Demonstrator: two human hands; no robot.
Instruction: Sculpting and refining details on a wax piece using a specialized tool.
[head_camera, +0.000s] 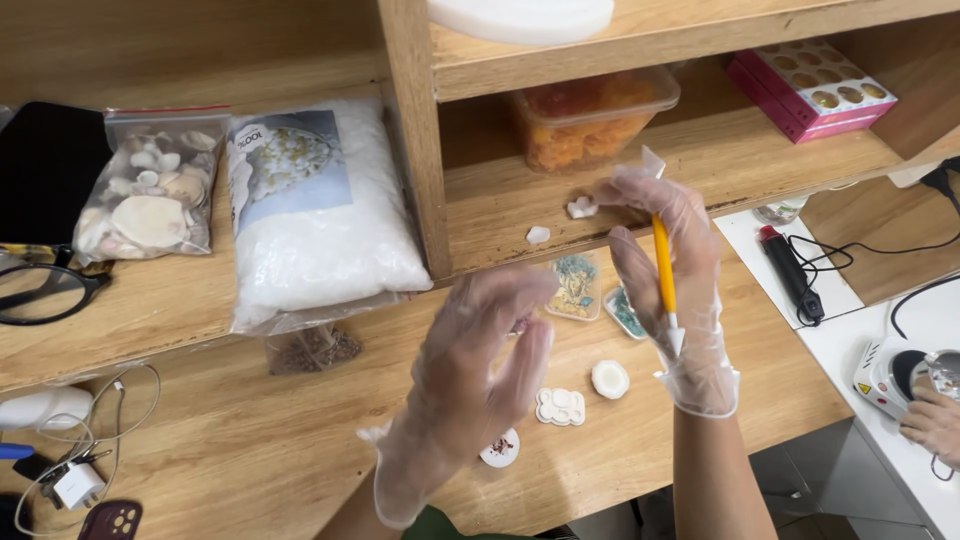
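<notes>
Both hands gloved in thin clear plastic, raised above the wooden desk (250, 440). Right hand (665, 270) carries an orange-handled craft tool (664, 262), shaft running down along the palm with its pale tip pointing toward the wrist; thumb and forefinger are pressed together on a small white scrap (651, 160) at the shelf edge, the other fingers loosely curled around the handle. Left hand (480, 360) blurred; fingers bent inward, grip partly closed, cannot tell whether it holds anything. Judged step: picking or trimming small white cast pieces, between placements. Two more white bits (580, 208) lie on the lower shelf (700, 150) just beside the right fingertips. On the desk under the hands: white shell-shaped mould (560, 406), round white piece (610, 379), small disc with reddish flecks (500, 449). Next move would call for a steady pinch, keeping the tool's tip clear of the glove.
</notes>
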